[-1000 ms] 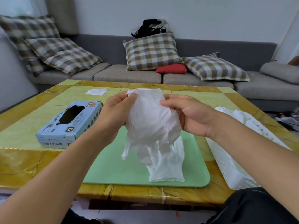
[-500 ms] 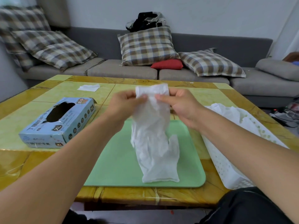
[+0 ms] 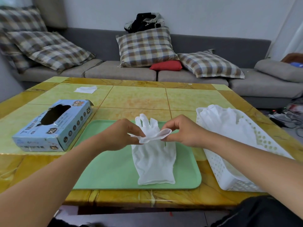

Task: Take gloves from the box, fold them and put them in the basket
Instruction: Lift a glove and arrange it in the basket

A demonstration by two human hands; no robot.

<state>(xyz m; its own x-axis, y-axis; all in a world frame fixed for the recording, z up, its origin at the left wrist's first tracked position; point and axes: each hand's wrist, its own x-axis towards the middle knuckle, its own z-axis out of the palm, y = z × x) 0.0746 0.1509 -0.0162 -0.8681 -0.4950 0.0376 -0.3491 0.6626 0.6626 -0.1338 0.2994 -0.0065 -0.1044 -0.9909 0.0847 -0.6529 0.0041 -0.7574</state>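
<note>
A white glove (image 3: 148, 126) is stretched between my hands just above the green mat (image 3: 106, 167), its fingers pointing away from me. My left hand (image 3: 121, 135) pinches the cuff at its left edge and my right hand (image 3: 183, 131) pinches it at the right. A second white glove (image 3: 154, 163) lies flat on the mat below them, cuff toward me. The blue glove box (image 3: 54, 126) sits left of the mat with its oval opening up. The white perforated basket (image 3: 218, 169) stands at the right, with several white gloves (image 3: 224, 118) inside.
The yellow tiled table (image 3: 139, 97) carries a small white tissue (image 3: 85, 89) near its far left. Behind it runs a grey sofa (image 3: 114, 72) with plaid cushions. Cables lie on the floor at the far right.
Both hands lowered toward the mat and spread apart. The glove that hung down from them now extends away from me with its fingers forward, separate from the one lying flat.
</note>
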